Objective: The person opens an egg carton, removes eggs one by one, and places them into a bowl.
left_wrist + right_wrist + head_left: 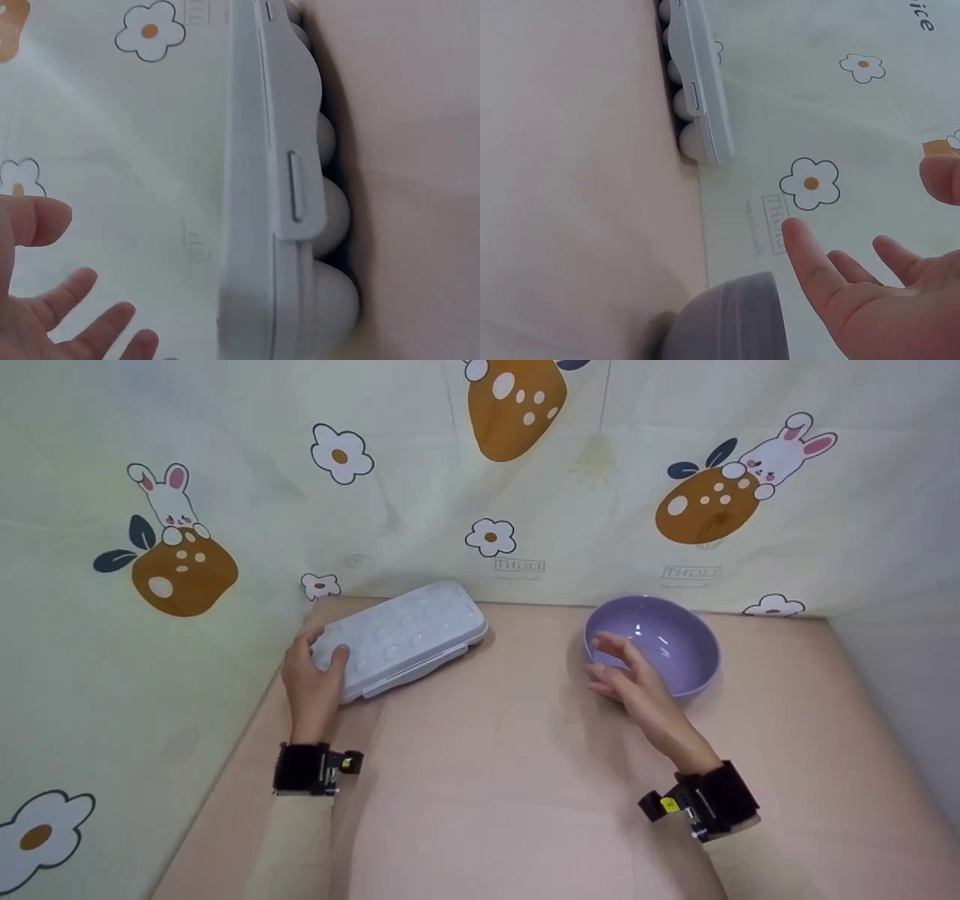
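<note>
A pale blue-white plastic egg box lies closed at the back left of the table, set at a slant. Along its near long side runs a latch flap, and rounded egg cups bulge beneath the lid edge. My left hand is at the box's left end with fingers apart; whether it touches the box cannot be told. A glossy purple bowl stands to the right, its inside showing nothing in it. Over the bowl's near-left rim hovers my right hand, fingers loosely extended and holding nothing.
A pinkish cloth covers the table. Behind and to the left hangs a pale curtain printed with rabbits, flowers and brown fruit, meeting the table's back edge close behind the box and bowl. Each wrist wears a black camera band.
</note>
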`<state>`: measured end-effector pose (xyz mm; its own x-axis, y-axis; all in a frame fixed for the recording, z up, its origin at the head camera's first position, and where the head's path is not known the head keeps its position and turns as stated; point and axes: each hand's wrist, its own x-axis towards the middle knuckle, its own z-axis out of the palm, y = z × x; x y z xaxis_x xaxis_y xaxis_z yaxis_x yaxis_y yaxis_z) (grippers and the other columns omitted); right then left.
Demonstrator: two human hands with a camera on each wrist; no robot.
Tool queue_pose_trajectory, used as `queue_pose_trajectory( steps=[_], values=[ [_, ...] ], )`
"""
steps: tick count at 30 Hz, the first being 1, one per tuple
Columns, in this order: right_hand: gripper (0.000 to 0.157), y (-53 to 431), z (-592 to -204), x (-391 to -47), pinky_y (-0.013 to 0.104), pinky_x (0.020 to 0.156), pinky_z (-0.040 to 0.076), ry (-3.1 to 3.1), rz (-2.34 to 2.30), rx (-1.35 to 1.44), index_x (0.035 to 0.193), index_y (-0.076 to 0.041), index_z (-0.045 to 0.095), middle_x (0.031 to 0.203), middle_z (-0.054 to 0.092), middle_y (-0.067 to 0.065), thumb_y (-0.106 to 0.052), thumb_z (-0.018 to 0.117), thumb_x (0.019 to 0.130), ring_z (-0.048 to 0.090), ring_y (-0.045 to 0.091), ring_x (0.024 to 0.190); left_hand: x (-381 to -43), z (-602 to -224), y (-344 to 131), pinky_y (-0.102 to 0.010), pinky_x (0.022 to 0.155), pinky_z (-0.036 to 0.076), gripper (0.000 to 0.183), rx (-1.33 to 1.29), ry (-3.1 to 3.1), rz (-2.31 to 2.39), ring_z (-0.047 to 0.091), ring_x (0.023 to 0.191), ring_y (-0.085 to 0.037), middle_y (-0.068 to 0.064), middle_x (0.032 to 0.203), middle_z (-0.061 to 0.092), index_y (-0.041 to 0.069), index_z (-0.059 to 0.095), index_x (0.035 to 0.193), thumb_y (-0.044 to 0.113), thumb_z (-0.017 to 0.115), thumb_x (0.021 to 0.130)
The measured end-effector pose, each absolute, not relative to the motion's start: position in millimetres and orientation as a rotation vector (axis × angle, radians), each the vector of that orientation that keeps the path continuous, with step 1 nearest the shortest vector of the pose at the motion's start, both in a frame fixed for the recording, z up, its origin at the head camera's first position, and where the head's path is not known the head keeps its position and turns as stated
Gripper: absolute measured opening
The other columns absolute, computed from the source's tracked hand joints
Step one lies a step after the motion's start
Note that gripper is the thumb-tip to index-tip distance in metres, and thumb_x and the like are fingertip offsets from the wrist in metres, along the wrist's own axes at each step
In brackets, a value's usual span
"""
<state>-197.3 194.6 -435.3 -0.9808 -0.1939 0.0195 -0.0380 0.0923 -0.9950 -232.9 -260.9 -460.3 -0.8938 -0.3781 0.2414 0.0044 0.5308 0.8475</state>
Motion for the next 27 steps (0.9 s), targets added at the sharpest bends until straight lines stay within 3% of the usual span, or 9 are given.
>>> queue_pose_trajectory(
  steps=[4,9,19,27],
  values=[
    [0.061,183.4,-436.0,-202.2,0.031,0.105,0.055,2.220,-2.021,-0.242,0.163,-0.004,0.033,0.165,0.037,0.016,-0.018,0.057,0.109,0.053,0.038,0.141,-240.9,-471.7,-278.5,-0.057,0.126,0.027,0.073,0.491,-2.463,-1.470,0.032,0.152,-0.044,-0.029,0.163,0.034,0.000,0.028,0.163,0.029,0.061,0.104],
    [0.062,173.0,-438.7,-206.6,0.033,0.105,0.056,2.191,-2.024,-0.258,0.164,-0.005,0.032,0.165,0.037,0.016,-0.017,0.058,0.109,0.052,0.040,0.142,-250.8,-480.3,-293.4,-0.048,0.127,0.029,0.088,0.628,-2.540,-1.753,0.029,0.155,-0.041,-0.031,0.170,0.022,-0.003,0.009,0.167,0.037,0.058,0.106],
    [0.066,169.8,-450.8,-210.4,0.039,0.110,0.053,2.164,-1.981,-0.187,0.166,-0.006,0.029,0.167,0.034,0.018,-0.020,0.058,0.108,0.050,0.040,0.144,-259.8,-471.5,-301.6,-0.050,0.131,0.020,0.084,0.516,-2.794,-1.609,0.023,0.158,-0.043,-0.034,0.170,0.020,-0.013,0.009,0.163,0.033,0.052,0.107],
    [0.069,162.0,-461.5,-215.4,0.047,0.116,0.048,2.164,-1.935,-0.164,0.166,-0.005,0.027,0.170,0.029,0.021,-0.022,0.059,0.108,0.044,0.040,0.149,-261.6,-472.0,-299.1,-0.054,0.129,0.023,0.082,0.413,-2.920,-1.554,0.028,0.156,-0.045,-0.034,0.168,0.026,-0.012,0.014,0.163,0.033,0.054,0.107]
  ],
)
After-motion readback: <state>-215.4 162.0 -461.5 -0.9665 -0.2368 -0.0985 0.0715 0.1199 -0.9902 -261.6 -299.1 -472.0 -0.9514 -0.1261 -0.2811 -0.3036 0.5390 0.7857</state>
